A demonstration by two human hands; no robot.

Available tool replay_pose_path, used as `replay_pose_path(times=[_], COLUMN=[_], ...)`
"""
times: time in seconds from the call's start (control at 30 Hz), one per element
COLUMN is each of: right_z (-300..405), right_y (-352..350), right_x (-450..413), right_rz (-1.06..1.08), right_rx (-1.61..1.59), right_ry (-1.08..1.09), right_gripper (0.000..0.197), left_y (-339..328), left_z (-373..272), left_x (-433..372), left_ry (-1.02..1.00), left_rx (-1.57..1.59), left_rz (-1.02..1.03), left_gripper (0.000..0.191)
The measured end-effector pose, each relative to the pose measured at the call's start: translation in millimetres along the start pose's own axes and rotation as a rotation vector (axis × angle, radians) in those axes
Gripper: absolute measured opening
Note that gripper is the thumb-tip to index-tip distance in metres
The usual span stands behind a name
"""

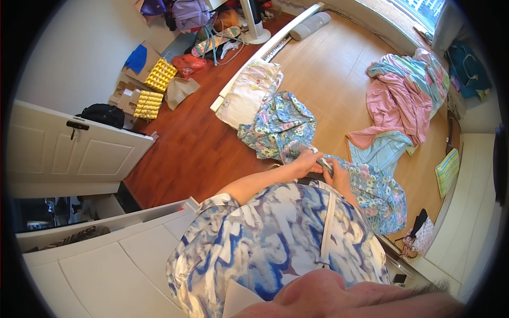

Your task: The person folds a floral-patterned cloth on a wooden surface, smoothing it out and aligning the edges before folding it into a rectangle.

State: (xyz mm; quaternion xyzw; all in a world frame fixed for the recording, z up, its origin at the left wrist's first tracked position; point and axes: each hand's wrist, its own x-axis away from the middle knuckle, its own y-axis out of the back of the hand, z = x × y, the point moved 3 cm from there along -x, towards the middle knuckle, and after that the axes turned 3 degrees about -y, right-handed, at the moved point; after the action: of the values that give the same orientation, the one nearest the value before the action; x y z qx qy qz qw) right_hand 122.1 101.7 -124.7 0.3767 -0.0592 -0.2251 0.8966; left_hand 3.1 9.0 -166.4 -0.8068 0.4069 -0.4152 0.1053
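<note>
Both my hands are close together in front of my body, gripping a floral fabric (296, 150). My left hand (307, 162) pinches a gathered edge of it. My right hand (338, 175) holds the same bunched edge just to the right. The blue floral cloth spreads to the left (284, 123) and to the right (379, 194) of my hands, lying on the wooden bed board. A folded cream cloth with a printed pattern (248, 89) lies beyond the left part, at the board's edge.
A pink and light-blue blanket (397, 105) lies heaped at the right. A rolled grey mat (310, 26) rests at the far end. Yellow egg trays (161, 75), cardboard and a red plastic bag (189, 65) are on the floor at left, near a white door (79, 153).
</note>
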Motion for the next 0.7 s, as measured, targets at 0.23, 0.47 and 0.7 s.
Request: replay_pose_path(times=[0.23,0.47,0.7], right_z=[-50.9,-84.6,-112.7], right_y=[-3.3,24.3,36.9], right_x=[5.9,4.0,24.6], right_rz=[-0.02,-0.019,-0.102], right_rx=[0.109,0.226,0.315], right_ry=[-0.082,-0.215,-0.345], right_gripper=[0.024,0.025,0.034], left_y=[-8.8,-18.5,-31.5], left_z=[-30.6,-87.8,-111.4], left_x=[-8.8,3.0,13.7], left_ry=[-0.182,-0.271,-0.304], left_rx=[0.089,0.145,0.162], left_rz=[0.087,0.157,0.153], left_gripper=[0.024,0.024,0.023])
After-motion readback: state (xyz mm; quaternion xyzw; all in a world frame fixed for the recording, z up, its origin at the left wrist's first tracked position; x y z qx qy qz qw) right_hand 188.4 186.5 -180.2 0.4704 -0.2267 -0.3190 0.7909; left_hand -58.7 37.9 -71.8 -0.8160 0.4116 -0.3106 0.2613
